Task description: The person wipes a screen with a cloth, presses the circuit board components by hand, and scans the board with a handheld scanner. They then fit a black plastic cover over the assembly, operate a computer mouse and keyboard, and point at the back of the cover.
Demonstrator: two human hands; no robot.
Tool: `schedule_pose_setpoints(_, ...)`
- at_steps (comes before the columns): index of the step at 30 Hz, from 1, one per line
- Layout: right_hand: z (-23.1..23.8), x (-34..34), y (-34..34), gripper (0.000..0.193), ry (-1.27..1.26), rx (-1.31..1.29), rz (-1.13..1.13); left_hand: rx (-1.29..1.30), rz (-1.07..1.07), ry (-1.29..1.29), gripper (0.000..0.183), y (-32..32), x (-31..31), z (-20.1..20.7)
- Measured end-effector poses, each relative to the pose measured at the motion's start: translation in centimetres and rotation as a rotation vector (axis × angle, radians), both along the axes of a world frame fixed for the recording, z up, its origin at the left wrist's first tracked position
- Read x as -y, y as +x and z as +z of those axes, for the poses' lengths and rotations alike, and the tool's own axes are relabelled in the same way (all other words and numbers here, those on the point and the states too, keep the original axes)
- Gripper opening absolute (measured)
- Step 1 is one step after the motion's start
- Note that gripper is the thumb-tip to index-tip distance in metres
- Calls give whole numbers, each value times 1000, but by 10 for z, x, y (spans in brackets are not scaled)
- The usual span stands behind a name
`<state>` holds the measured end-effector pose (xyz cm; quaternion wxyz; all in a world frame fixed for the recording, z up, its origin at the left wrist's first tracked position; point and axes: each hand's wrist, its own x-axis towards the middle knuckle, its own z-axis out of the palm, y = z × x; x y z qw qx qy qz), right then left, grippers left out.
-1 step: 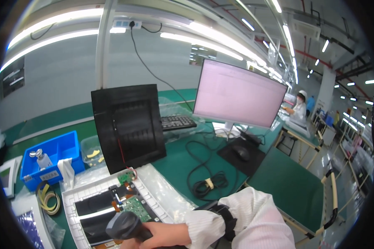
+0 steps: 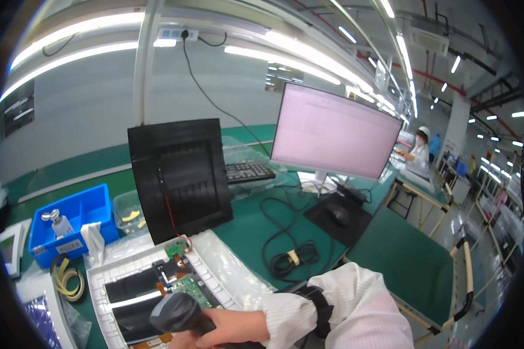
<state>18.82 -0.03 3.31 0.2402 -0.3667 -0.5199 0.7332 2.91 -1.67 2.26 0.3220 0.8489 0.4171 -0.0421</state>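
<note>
nothing is legible, even the bin label.

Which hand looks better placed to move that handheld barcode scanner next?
Probably the right: the right hand's grip is closed around the handheld barcode scanner, above the open white housing. The left hand can't be clearly made out, so I can't judge its readiness.

- A loose white sleeve, faintly striped with fine lines, is worn on the right side.
- Its fabric is gathered near the wrist.
- A black strap is wrapped around it.
- The right hand is left bare.
</note>
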Motion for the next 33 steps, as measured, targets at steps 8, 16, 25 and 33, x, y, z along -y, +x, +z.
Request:
schedule_pose_setpoints(8,31,-26,61,29,105,32,-302,243,-232,526,75,3,-8,-26)
schedule_pose_setpoints(16,32,-115,145,21,197,11,-980,257,-213,529,74,1,-6,-24)
schedule_pose_setpoints(25,33,-229,250,42,1164,398,-1634,260,-221,484,74,9,-9,-22)
schedule_pose_setpoints(33,11,-221,233,23,241,422,-964,272,-193,463,73,4,-8,-23)
